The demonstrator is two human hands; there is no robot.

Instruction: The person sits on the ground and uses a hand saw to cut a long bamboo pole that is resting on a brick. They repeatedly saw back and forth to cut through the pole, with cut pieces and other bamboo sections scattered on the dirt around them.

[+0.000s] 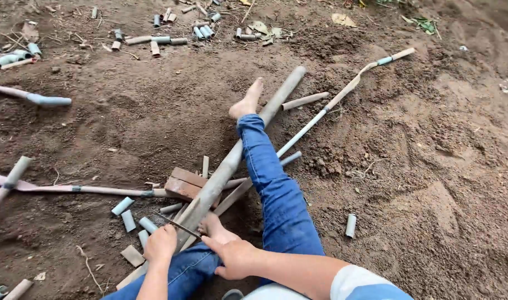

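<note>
Left hand (161, 243) closed on blade (176, 224) handle. Right hand (227, 250) fingers pressed on pole (231, 161) beside blade. Pole runs away from hands, over block (183, 186), under leg (268, 178). Judged stiff, light, smooth; grip near cut. Cut pieces (133, 216) left of hands.

Cut pipe pieces (133, 218) crowd left of the hands (198, 247); right soil (431, 183) lies open.
</note>
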